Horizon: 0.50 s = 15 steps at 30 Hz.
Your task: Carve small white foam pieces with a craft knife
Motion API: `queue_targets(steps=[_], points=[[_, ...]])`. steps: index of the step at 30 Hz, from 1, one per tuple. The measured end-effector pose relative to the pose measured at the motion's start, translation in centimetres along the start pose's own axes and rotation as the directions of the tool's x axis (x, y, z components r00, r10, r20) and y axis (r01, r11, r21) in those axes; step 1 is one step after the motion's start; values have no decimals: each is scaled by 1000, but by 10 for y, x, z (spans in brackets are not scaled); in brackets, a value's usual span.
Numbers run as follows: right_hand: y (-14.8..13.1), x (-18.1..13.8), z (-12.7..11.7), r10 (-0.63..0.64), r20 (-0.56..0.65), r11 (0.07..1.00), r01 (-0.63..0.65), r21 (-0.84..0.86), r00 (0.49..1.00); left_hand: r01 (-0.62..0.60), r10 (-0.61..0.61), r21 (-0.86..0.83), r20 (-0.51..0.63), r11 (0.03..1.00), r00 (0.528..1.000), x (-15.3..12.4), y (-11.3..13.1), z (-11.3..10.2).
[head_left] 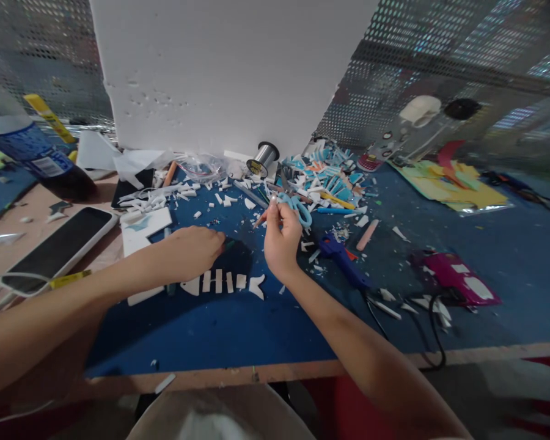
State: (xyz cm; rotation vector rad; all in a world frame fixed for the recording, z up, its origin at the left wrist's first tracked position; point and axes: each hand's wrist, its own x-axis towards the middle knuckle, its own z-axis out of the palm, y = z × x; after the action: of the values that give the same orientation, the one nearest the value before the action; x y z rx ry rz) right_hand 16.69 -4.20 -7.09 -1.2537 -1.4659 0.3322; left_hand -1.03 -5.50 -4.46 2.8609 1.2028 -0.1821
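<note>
My right hand (282, 238) is raised over the mat with thumb and fingers pinched together; whatever is between the fingertips is too small to make out. Just behind it lie scissors (304, 214) with light blue handles. My left hand (190, 249) hovers at the left, fingers curled down and pressed together, their tips partly hidden. Below the hands, white foam pieces lie in a row like a fish skeleton: a head piece (191, 286) at the left, several upright strips (219, 282), and a forked tail (257, 286) at the right.
Foam scraps (325, 174) heap at the back beside a wire spool (263, 159). A blue glue gun (343, 260) with a black cord lies right, near a magenta packet (461, 279). A phone (59, 250) and a cola bottle (41, 156) are left. A white board (229, 73) stands behind.
</note>
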Motion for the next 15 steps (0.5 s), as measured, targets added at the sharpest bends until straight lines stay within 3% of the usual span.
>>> queue_targets(steps=[3,7,11,15], points=[[0,1,0,9,-4,1000,-9,-13,1000,65,-68,96,26,993,997,6,6,1],[2,2,0,13,-17,1000,-13,9,1000,5,-6,186,4,982,1000,11,14,10],[3,2,0,-7,-32,1000,8,29,999,-137,159,247,-72,959,985,13,7,20],[3,2,-1,-15,-19,999,15,28,1000,-327,360,246,-102,912,927,17,-9,26]])
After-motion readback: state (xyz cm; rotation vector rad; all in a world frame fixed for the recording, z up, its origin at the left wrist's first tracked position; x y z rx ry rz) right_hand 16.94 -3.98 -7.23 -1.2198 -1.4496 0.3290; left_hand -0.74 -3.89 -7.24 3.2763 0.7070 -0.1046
